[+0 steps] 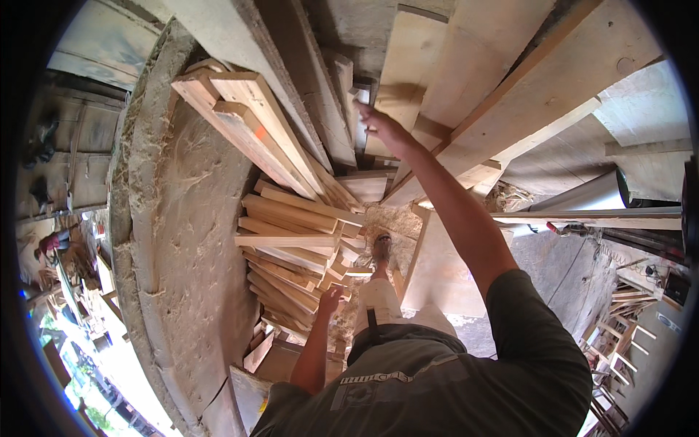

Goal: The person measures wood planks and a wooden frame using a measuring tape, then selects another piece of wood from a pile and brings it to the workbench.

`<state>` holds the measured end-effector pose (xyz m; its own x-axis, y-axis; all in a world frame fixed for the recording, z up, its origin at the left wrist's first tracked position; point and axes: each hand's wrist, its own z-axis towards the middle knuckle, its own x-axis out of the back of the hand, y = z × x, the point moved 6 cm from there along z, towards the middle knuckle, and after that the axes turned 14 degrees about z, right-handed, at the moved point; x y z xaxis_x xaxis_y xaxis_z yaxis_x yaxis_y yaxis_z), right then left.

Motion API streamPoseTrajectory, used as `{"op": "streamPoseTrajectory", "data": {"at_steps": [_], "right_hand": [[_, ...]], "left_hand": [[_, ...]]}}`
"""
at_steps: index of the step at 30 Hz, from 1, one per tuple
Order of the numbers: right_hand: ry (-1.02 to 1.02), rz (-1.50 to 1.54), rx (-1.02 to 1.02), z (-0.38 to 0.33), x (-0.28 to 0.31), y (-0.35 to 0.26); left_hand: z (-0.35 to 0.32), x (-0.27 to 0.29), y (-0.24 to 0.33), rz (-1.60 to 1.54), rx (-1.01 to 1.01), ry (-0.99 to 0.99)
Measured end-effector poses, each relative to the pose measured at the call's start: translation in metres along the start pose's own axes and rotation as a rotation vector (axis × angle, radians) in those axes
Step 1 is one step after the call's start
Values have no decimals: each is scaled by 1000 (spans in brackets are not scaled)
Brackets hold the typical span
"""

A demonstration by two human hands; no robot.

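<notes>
My right hand [382, 130] is stretched far forward, fingers extended and apart, holding nothing. Its fingertips are at the upper end of a narrow pale board [360, 95] among the upright planks; whether they touch it I cannot tell. Lower down, my left hand [331, 299] hangs with loosely bent fingers and nothing visible in them. It is beside the ends of a stack of cut wooden pieces [291, 224]. Several longer timber lengths [255, 109] lean above that stack, one with an orange mark.
A rough, dusty wall [193, 218] rises at my left. Wide planks [539, 95] lean ahead and to the right. By my legs stands a pale panel [440, 269]. Sawdust [393, 218] covers the floor around my foot. Wooden frames [619, 349] stand at the far right.
</notes>
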<state>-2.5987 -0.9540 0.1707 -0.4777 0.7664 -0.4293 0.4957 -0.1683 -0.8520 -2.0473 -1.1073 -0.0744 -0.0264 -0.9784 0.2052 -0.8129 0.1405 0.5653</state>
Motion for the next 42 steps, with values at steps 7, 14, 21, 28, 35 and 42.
{"op": "streamPoseTrajectory", "data": {"at_steps": [7, 14, 21, 28, 35, 42], "right_hand": [[-25, -74, -19, -173, 12, 14], [686, -193, 217, -274, 119, 30], [750, -206, 380, -230, 184, 3], [496, -39, 434, -210, 187, -18], [247, 702, 379, -214, 186, -8], [398, 175, 362, -187, 240, 43]], "left_hand": [[30, 1, 101, 300, -184, -14], [46, 6, 389, 314, -652, 101], [64, 2, 662, 154, -1211, 443], [67, 9, 701, 510, -963, 196], [18, 50, 646, 582, -1053, 509], [-11, 95, 600, 602, -805, 838]]}}
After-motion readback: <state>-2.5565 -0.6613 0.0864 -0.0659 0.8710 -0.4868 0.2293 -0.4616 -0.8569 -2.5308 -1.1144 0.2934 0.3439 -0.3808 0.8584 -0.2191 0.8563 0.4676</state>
